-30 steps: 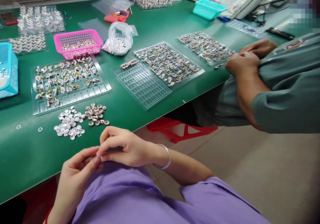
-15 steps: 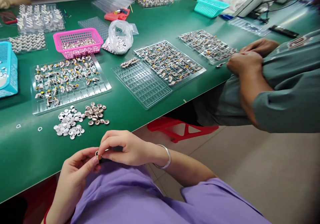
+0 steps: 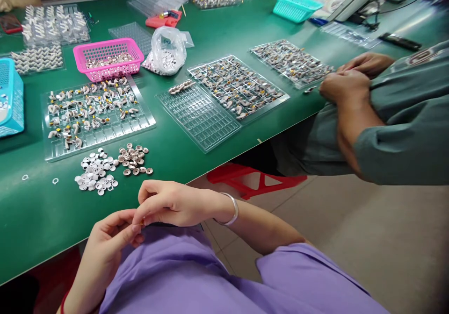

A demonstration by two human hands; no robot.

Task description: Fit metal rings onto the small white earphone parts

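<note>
Over my lap at the table's edge, my left hand (image 3: 111, 240) pinches a small earbud part (image 3: 141, 223) between thumb and fingers. Only an orange speck of it shows. My right hand (image 3: 171, 203) meets it there, thumb and fingertips closed on the same part and covering most of it. Just beyond my hands lie a pile of white round caps (image 3: 96, 171) and a pile of brownish cup-shaped shells (image 3: 134, 158). Behind them a clear plastic tray (image 3: 145, 121) holds rows of curved white earbud parts with orange tabs.
A pink basket (image 3: 79, 54) of small parts and a plastic bag (image 3: 170, 47) stand behind the tray. To the right lie a clear tray (image 3: 206, 117) and a filled tray (image 3: 238, 87). A co-worker's hands (image 3: 347, 82) are at the right; a blue basket (image 3: 16, 103) stands left.
My right fingers have shifted slightly left and over the small earbud part, so it is now mostly hidden. My left hand has barely moved.
</note>
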